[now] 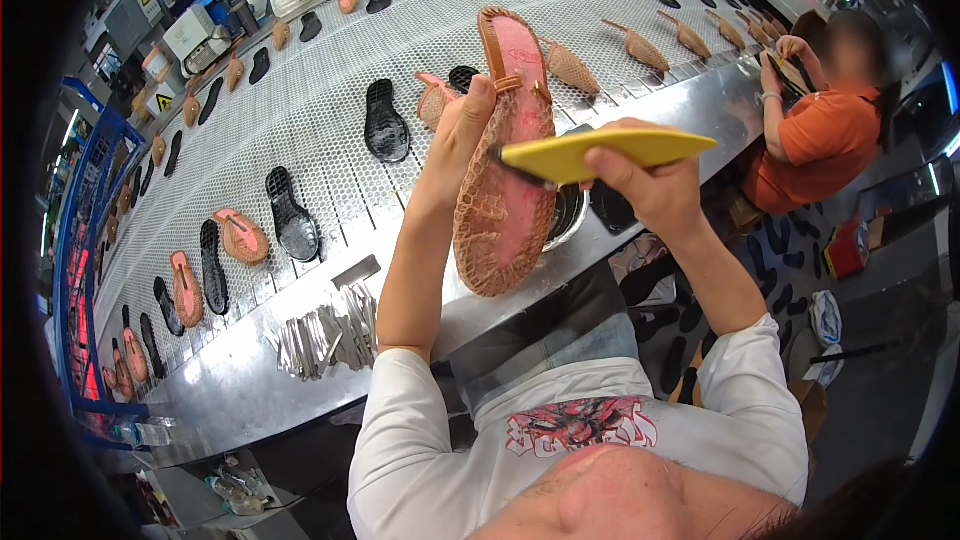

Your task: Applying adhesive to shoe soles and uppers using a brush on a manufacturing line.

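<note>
My left hand (463, 130) grips a woven brown shoe upper (500, 262) with a pink underside, tilted upright in front of me with its bottom turned up. In my right hand (655, 185) is a flat brush with a yellow handle (610, 152). Its dark bristle end lies against or just over the middle of the pink underside; motion blur hides the exact contact. Partly hidden behind the shoe upper, a round metal bowl (570, 215) stands at the bench edge. Close to it lies a black sole (610, 205).
A white mesh conveyor (340, 110) carries black soles (386, 120) and brown uppers (240, 235) in rows. Metal strips (325, 332) lie on the steel ledge (230, 380). A co-worker in an orange shirt (815, 145) works at the right. Blue framing (75, 270) stands at the left.
</note>
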The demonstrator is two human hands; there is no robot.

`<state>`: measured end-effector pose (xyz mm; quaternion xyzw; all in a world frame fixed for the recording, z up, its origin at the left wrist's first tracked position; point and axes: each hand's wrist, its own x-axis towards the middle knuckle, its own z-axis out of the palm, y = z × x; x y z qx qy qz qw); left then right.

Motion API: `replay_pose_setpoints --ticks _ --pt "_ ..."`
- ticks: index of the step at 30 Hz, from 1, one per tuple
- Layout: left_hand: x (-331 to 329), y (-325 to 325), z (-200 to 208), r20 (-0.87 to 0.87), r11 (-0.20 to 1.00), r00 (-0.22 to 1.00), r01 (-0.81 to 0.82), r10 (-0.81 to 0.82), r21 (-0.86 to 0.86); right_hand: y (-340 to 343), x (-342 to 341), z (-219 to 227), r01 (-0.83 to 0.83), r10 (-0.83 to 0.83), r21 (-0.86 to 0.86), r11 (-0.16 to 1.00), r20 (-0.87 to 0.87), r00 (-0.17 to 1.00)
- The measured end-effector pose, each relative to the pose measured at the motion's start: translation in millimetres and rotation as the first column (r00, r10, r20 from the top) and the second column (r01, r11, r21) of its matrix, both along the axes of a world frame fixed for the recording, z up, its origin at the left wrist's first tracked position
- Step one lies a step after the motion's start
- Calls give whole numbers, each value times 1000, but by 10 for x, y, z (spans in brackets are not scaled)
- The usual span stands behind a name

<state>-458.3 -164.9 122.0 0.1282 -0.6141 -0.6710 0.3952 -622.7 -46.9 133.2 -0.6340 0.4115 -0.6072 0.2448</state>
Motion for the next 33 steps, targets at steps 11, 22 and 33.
replay_pose_setpoints --ticks 11,22,33 --pt "-126 85 23 51 1000 999 -9 10 -20 -23 -134 129 -349 270 -224 910 -318 909" --pt "-260 -129 -114 20 994 994 -110 111 -26 -38 -77 154 -138 -116 -470 872 -471 874" --pt "-361 -25 -21 1 971 972 -234 234 55 131 -134 -7 -147 120 -76 986 -279 953"
